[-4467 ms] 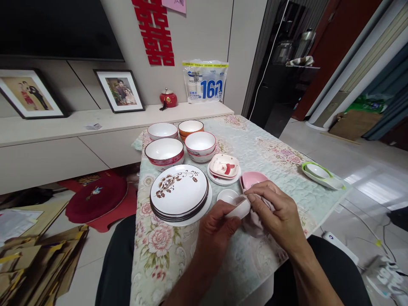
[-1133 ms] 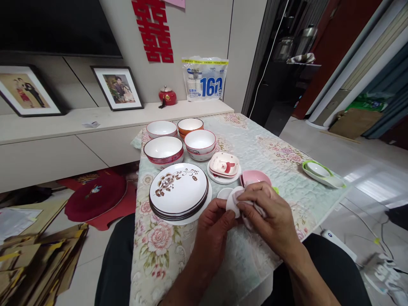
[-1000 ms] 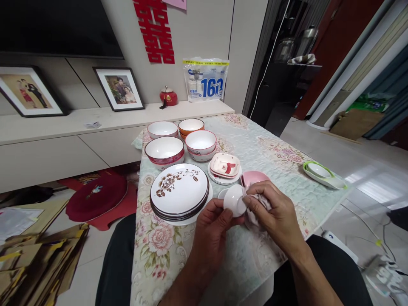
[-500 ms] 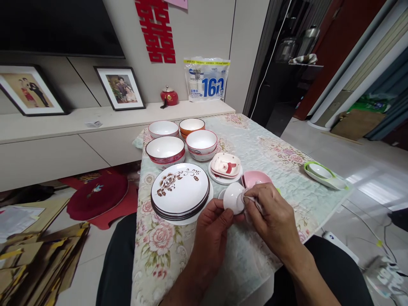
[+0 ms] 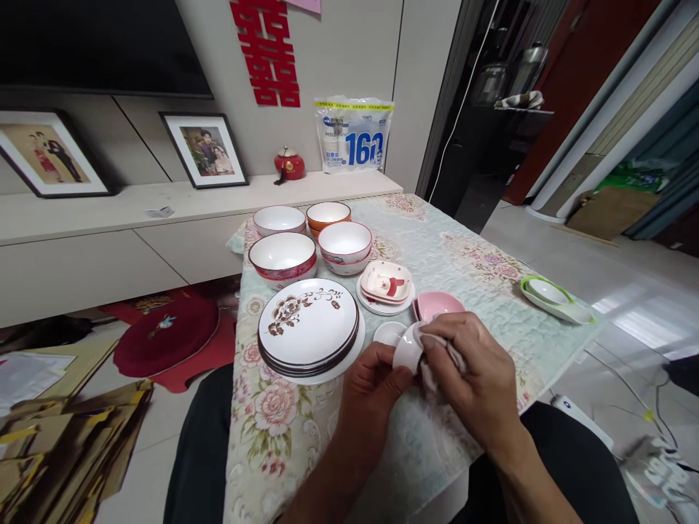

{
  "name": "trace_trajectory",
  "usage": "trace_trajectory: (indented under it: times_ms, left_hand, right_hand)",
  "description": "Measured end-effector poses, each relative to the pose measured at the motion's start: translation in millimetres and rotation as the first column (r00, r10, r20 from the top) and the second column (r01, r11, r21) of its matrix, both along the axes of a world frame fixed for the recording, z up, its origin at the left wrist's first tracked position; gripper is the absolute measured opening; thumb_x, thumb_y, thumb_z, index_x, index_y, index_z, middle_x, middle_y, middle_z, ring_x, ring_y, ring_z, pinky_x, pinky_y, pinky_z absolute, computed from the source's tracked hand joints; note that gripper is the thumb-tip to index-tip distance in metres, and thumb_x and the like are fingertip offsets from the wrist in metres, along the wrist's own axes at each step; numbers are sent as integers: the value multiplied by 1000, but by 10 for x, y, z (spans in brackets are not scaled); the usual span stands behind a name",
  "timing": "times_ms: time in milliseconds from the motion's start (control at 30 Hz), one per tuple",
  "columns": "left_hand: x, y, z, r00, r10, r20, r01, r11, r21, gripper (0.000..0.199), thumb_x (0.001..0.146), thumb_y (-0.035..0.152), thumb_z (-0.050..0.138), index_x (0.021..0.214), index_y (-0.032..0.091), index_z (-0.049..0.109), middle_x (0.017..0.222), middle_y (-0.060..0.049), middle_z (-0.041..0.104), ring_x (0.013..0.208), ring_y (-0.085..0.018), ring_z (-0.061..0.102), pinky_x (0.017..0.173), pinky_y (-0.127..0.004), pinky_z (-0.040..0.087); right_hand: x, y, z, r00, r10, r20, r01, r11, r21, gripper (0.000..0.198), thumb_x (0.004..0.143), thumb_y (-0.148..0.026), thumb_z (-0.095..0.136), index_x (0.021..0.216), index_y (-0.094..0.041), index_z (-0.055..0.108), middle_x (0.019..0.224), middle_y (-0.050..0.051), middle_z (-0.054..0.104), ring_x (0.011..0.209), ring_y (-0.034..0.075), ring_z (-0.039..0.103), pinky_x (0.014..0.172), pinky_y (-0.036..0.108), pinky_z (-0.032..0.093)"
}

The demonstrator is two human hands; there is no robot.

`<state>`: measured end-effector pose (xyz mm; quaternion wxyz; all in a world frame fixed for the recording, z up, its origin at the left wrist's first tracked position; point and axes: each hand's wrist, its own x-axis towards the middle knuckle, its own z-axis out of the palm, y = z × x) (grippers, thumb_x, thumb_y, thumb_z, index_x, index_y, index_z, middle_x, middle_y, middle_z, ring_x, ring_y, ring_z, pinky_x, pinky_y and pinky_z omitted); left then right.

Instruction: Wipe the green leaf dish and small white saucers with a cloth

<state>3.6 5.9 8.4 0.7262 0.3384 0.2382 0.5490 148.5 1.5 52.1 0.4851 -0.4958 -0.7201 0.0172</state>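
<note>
A small white dish (image 5: 407, 351) is tilted up above the table, its left edge pinched between the thumb and fingers of my left hand (image 5: 376, 386). My right hand (image 5: 472, 371) is closed on a pale pinkish cloth (image 5: 437, 367), which presses against the dish's right side. Behind the dish, another small white dish (image 5: 389, 333) lies on the table. Just beyond my right hand sits a pink bowl (image 5: 440, 302), partly hidden by the fingers. Left of my hands is a stack of white plates (image 5: 311, 327) with brown flowers and dark rims.
Rimmed bowls (image 5: 282, 251) stand in stacks at the table's far left. Small square bear dishes (image 5: 386, 282) rest on round white plates. Green-edged dishes (image 5: 549, 295) lie by the right edge. A floral cloth (image 5: 278, 437) covers the table; a white cabinet (image 5: 212, 200) runs behind it.
The small dish has turned and shifted slightly right in my left hand, uncovering more of the white dish behind. My right hand and the cloth have moved a little across it.
</note>
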Motion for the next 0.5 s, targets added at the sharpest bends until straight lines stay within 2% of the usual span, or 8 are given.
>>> trace_trajectory:
  times_ms: [133,233,333,500]
  left_hand:
    - [-4,-14,-18,997,28,-76,-26,999,30,14,80,26,81,82,17,70,78,-1,72,76,-14,62,74,-27,48]
    - [-2,-32,10,994,27,-110,-23,999,35,18,79,27,82,93,20,72,83,-1,72,77,-14,63,74,-27,48]
    - [0,-39,30,992,23,-125,-17,999,50,20,81,28,80,100,22,76,89,-2,71,84,-16,62,79,-28,48]
    - [-25,-17,54,977,53,-208,-31,993,111,8,82,22,76,89,21,77,85,-1,67,85,-17,58,83,-30,47]
  right_hand:
    - [132,110,-87,995,-70,-71,62,992,-113,11,96,-18,57,94,-22,67,89,4,68,86,19,63,76,34,49]
    - [153,117,-98,993,-102,-64,95,990,-107,12,96,-18,56,95,-22,67,90,4,68,87,20,63,77,35,49]
    - [91,43,-35,996,-68,-54,66,997,-38,12,96,-17,57,98,-23,67,91,5,68,89,20,63,77,35,50]
    - [-57,-102,70,995,63,78,-62,998,-18,20,95,-12,57,108,-23,67,100,8,64,92,20,66,75,32,55]
